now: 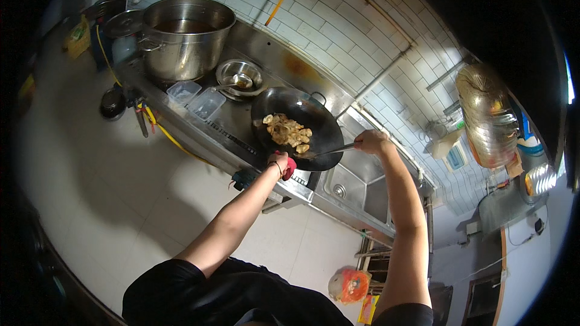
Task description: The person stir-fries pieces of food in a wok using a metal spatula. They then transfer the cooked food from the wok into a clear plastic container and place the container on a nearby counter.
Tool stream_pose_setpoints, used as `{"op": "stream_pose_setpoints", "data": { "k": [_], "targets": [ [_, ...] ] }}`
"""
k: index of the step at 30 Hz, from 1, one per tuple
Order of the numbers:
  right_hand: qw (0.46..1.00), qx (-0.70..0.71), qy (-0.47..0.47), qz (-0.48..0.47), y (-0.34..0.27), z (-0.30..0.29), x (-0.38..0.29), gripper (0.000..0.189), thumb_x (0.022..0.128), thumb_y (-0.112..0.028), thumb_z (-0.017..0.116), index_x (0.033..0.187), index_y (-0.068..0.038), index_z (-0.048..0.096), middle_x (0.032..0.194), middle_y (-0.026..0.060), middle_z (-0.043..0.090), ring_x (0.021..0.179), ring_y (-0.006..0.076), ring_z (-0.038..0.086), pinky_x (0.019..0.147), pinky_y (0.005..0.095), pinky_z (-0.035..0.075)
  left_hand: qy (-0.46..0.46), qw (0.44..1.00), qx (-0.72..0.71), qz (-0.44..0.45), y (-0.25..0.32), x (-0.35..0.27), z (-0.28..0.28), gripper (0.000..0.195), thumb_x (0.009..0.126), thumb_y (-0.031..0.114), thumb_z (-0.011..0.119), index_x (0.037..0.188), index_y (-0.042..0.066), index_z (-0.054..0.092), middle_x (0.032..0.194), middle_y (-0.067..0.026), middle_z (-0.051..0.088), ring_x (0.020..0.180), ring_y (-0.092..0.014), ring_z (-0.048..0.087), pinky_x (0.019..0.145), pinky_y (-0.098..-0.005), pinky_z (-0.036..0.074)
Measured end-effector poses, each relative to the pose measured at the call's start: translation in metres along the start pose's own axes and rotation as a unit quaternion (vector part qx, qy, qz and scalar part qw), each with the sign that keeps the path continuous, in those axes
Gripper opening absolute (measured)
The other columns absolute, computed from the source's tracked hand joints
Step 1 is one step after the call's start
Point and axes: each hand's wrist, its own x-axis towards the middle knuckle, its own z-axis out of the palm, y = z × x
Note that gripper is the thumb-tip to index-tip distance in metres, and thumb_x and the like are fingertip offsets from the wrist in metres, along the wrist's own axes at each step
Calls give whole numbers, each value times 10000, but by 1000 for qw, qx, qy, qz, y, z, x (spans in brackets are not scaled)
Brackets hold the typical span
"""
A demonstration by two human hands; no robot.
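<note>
A dark wok sits on the steel stove, tilted so that its inside faces me. Browned pieces of food lie clustered in it. My left hand grips the near side of the wok through a red cloth. In my right hand is the handle of a metal wok spatula. Its blade rests low in the wok, beside the nearest pieces. The part of the wok under the cloth is hidden.
Left of the wok stand a metal bowl with a ladle, clear plastic containers and a large stockpot holding brown liquid. To the right is a steel sink. A yellow hose runs along the stove front.
</note>
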Motion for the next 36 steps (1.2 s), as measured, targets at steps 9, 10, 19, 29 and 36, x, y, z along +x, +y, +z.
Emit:
{"op": "stream_pose_setpoints", "data": {
  "k": [9,10,19,29,36],
  "targets": [
    [989,70,106,76,-44,116,11,227,736,-359,438,871,-213,546,809,73,572,794,250,543,660,383,427,-7,1000,-2,17,-9,-7,0,325,731,284,401,522,35,415,414,-84,442,262,-156,355,251,-259,260],
    [988,75,110,82,-53,125,10,226,733,-351,443,872,-205,545,801,73,574,781,255,546,654,383,428,-21,999,-30,16,-7,-7,0,309,732,270,409,529,38,408,406,-86,434,256,-158,347,245,-261,253],
    [971,133,124,153,-129,122,26,219,751,-209,409,795,-72,575,755,102,592,718,230,579,607,315,454,28,1000,-1,-11,-5,-10,-1,256,747,311,465,627,89,422,450,-29,429,316,-97,365,273,-213,285],
    [866,395,111,286,-106,124,13,422,737,-401,439,846,-15,573,885,177,551,845,287,532,716,344,423,17,1000,-11,9,-18,19,-8,298,740,310,446,582,57,444,453,-31,438,330,-116,393,281,-234,293],
    [465,844,30,265,-53,180,1,346,761,-359,461,571,-71,487,404,-47,335,318,58,247,301,216,170,12,999,-32,1,-33,64,-34,271,763,342,437,636,103,422,424,-7,394,307,-86,349,269,-209,280]
  ]
}}
